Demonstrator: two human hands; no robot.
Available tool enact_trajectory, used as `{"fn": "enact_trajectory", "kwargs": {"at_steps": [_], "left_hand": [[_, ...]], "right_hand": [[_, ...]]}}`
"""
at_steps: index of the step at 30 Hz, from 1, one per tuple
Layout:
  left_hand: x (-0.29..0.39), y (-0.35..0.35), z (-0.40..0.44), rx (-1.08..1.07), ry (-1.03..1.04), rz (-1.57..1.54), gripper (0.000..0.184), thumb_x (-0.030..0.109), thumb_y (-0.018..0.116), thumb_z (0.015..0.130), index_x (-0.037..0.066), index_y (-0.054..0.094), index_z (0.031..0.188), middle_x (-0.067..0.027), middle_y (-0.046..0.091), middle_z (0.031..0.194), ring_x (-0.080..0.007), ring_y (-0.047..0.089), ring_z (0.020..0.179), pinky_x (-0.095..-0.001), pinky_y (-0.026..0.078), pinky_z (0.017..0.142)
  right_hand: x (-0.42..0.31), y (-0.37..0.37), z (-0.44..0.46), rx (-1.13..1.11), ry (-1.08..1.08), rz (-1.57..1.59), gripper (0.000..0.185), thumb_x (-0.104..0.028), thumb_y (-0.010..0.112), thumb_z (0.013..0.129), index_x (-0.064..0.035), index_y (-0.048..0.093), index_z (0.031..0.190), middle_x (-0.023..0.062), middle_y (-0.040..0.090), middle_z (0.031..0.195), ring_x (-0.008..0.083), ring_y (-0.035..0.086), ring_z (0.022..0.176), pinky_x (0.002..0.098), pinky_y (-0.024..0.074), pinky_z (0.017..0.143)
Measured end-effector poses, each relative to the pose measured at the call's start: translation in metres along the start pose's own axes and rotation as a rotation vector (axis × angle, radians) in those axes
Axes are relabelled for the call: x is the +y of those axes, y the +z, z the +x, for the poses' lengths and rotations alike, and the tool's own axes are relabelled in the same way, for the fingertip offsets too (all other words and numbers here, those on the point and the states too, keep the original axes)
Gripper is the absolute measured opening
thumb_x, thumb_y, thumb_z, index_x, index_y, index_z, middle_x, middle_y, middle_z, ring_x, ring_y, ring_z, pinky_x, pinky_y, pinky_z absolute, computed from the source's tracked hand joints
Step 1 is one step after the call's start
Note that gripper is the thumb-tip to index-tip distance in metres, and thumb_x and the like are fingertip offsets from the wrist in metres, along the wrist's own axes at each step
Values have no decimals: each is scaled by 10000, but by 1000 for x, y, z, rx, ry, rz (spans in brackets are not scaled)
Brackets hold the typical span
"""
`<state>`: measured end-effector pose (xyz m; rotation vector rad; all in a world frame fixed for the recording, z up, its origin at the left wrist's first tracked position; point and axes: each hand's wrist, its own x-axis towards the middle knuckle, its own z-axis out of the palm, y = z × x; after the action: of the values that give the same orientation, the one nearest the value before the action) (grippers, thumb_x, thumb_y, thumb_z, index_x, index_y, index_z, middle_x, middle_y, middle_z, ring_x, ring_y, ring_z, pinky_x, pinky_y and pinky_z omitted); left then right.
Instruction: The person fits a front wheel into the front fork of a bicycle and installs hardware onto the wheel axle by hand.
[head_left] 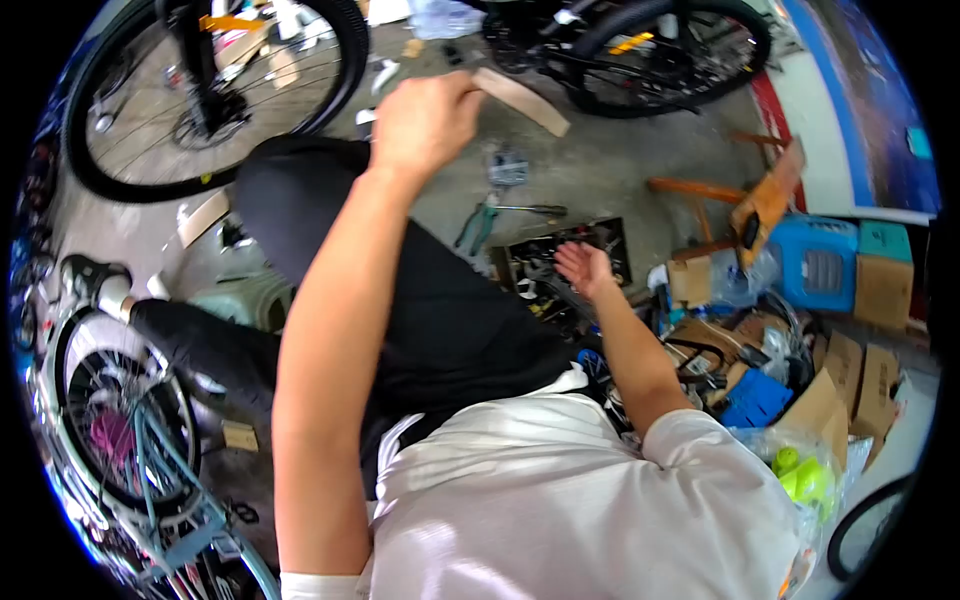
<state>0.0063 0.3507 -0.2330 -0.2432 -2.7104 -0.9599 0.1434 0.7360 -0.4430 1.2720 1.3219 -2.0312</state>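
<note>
My left hand (425,118) is closed, raised over the floor near the bikes. From its fingers sticks out a flat tan strip (525,103), perhaps cardboard; I cannot tell the material. My right hand (583,268) hovers palm up with fingers spread over a dark toolbox (621,262), which holds a jumble of metal tools and parts. It holds nothing that I can see. Beside the box lie green-handled pliers (482,225) and a dark-handled tool (532,209). A small clear packet (508,167) rests on the concrete between the hands.
Ahead stand a front bicycle wheel (350,75) and a rear wheel (690,100). A light blue bicycle frame (185,500) is at lower left. On the right are a wooden stool (700,188), a blue crate (815,262), cardboard boxes (850,385) and heaped bags and cables.
</note>
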Motion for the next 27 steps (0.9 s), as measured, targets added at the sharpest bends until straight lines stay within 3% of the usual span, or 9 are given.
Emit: {"fn": "enact_trajectory", "kwargs": {"at_steps": [3, 6, 9, 12, 15, 19, 23, 25, 27], "left_hand": [[18, -17, -1, 55, -38, -72, 204, 237, 604, 865, 114, 717, 982, -133, 709, 947, -339, 682, 873, -450, 542, 789], [34, -45, -8, 616, 277, -288, 104, 143, 680, 784, 103, 682, 880, -86, 648, 777, -287, 661, 730, -395, 541, 623], [33, -98, -36, 893, 273, -401, 146, 65, 737, 744, 61, 674, 876, -72, 601, 714, -272, 618, 638, -369, 503, 572], [-17, -122, -72, 954, 162, -281, 104, 36, 691, 804, 62, 685, 905, -81, 635, 741, -234, 622, 607, -340, 507, 564], [-94, -110, -110, 866, -214, -166, 56, 60, 664, 853, 37, 683, 900, -122, 675, 811, -277, 660, 671, -350, 514, 591], [-190, -53, -171, 191, -728, 35, 249, 281, 610, 885, 45, 678, 927, -183, 669, 919, -381, 665, 875, -472, 541, 759], [-243, 26, -230, -175, -864, 77, 298, 293, 592, 886, 29, 667, 1002, -194, 663, 1050, -384, 661, 969, -489, 536, 818], [-256, 50, -250, -298, -1035, 173, 238, 235, 569, 895, 48, 674, 998, -161, 654, 1089, -357, 648, 1008, -468, 522, 833], [-272, 62, -264, -303, -986, 302, 206, 209, 566, 890, 62, 678, 983, -147, 651, 1073, -336, 642, 1001, -449, 509, 833]], "right_hand": [[-15, 29, 6, -20, -156, -153, 297, -257, 524, 963, -32, 634, 1123, 134, 668, 1184, 276, 637, 1091, 389, 515, 921], [-56, 82, -7, -217, -378, -181, 313, -248, 526, 987, -22, 629, 1179, 125, 682, 1138, 240, 649, 1066, 380, 514, 929], [-102, 188, -82, -331, -633, -226, 371, -275, 521, 999, 3, 605, 1229, 113, 668, 1113, 220, 622, 1052, 391, 475, 991], [-143, 262, -138, -656, -893, -324, 404, -270, 486, 1011, 37, 574, 1257, 106, 644, 1047, 214, 598, 991, 400, 457, 1005], [-159, 342, -188, -984, -1092, -435, 413, -228, 424, 1021, 77, 536, 1276, 142, 611, 1033, 230, 583, 997, 413, 450, 1002], [-144, 443, -216, -1231, -1181, -848, 349, -143, 419, 1014, 92, 560, 1230, 143, 636, 1039, 210, 604, 986, 360, 448, 969], [-63, 533, -249, -1400, -1231, -1329, 238, -127, 575, 960, 2, 645, 1147, 89, 670, 1003, 177, 635, 926, 308, 491, 867], [-39, 562, -236, -1530, -1461, -1608, 256, -156, 637, 917, -28, 650, 1138, 105, 672, 996, 213, 652, 905, 323, 506, 825], [-16, 572, -208, -1549, -1486, -1686, 265, -186, 663, 884, -15, 642, 1085, 144, 660, 976, 300, 654, 914, 380, 510, 810]]}}
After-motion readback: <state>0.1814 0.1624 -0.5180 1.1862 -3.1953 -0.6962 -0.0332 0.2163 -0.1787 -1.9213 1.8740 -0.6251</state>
